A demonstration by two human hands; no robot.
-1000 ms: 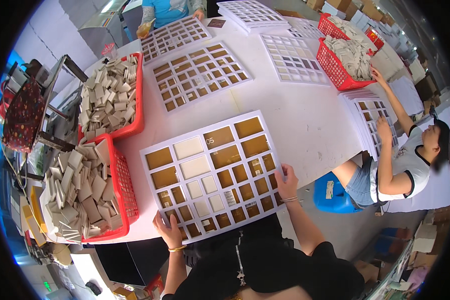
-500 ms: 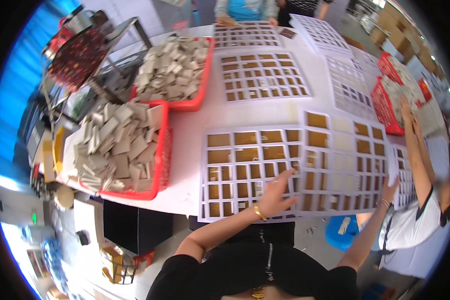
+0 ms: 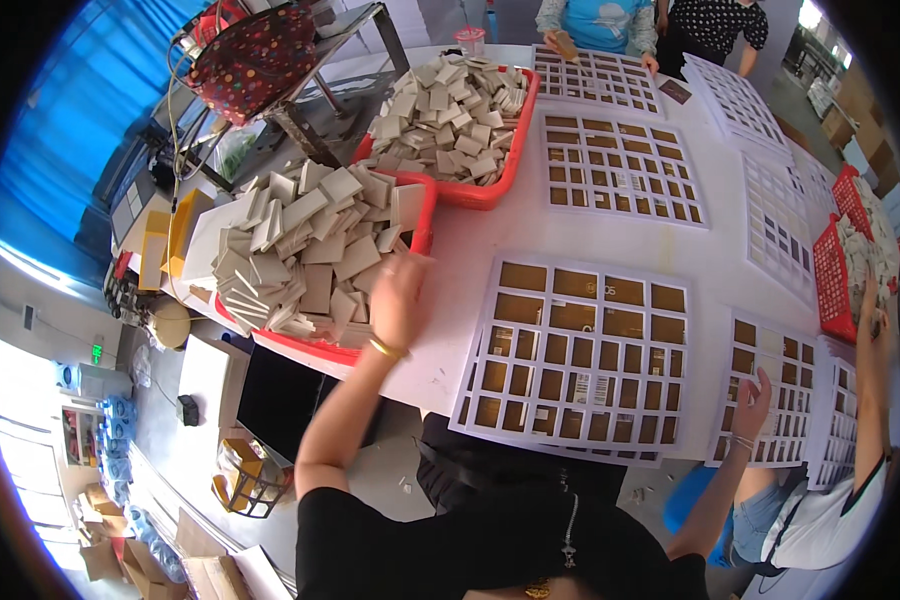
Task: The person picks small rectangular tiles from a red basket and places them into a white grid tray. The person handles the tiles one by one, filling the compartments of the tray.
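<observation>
My left hand, smeared by motion, is over the right edge of the near red basket. That basket is heaped with flat pale rectangular pieces; whether my fingers hold any is unclear. In front of me lies a white grid board with rectangular openings, brown showing through them, and another sheet peeking out beneath it. To its right, my right hand is at a second white grid board, fingers apart and seemingly holding nothing. A few of that board's openings look pale.
A second red basket of pale pieces stands behind the near one. More grid boards lie farther across the white table. Co-workers stand at the far side and right, one reaching into a red basket. A patterned bag sits far left.
My left hand has gone from the boards to the near basket. The right-hand board, earlier overlapping the front one, now lies apart to its right. The view has swung left.
</observation>
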